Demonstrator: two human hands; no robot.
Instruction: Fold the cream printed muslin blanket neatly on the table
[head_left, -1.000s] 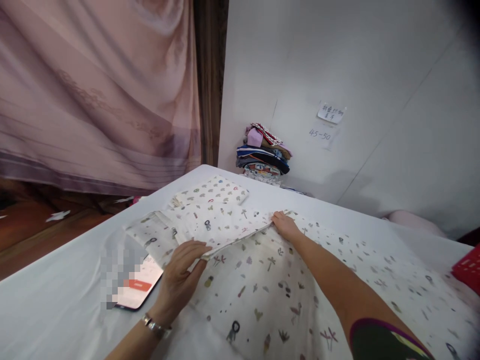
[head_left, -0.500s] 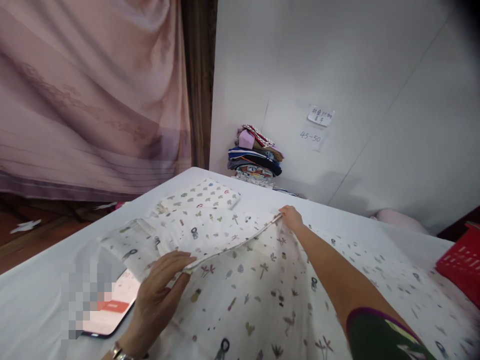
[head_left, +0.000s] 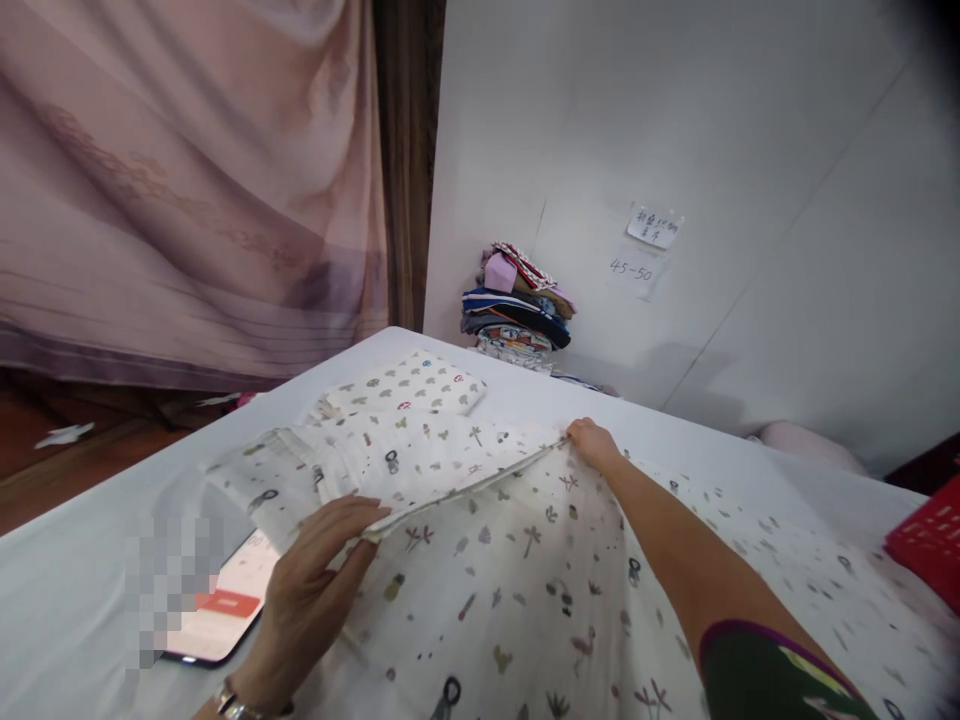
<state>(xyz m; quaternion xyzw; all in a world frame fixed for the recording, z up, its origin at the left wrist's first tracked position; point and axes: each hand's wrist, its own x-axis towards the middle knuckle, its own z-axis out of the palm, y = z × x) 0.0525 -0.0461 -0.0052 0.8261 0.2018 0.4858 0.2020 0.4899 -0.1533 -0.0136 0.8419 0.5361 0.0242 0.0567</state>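
A large white cloth (head_left: 510, 590) printed with small palm trees, pineapples and other motifs lies across the white table. My left hand (head_left: 319, 570), with a watch at its wrist, pinches the near corner of the cloth's folded edge between thumb and fingers. Farther back, my right hand (head_left: 595, 443) grips the other end of that edge, its fingertips closed on the fabric. Between both hands the edge is stretched and slightly raised. Beyond it, a gathered part of the cloth bunches on the left. Behind that lies a folded white cloth (head_left: 412, 383) with a leaf-like print.
A phone (head_left: 225, 610) with a lit screen lies on the white table (head_left: 82, 580), left of my left hand. Stacked folded fabrics (head_left: 517, 300) stand by the wall beyond the far edge. A red basket (head_left: 930, 540) is at right, and a pink curtain (head_left: 187, 180) hangs at left.
Both hands keep hold of the cloth's edge, which looks straighter and more taut between them. The view has shifted slightly.
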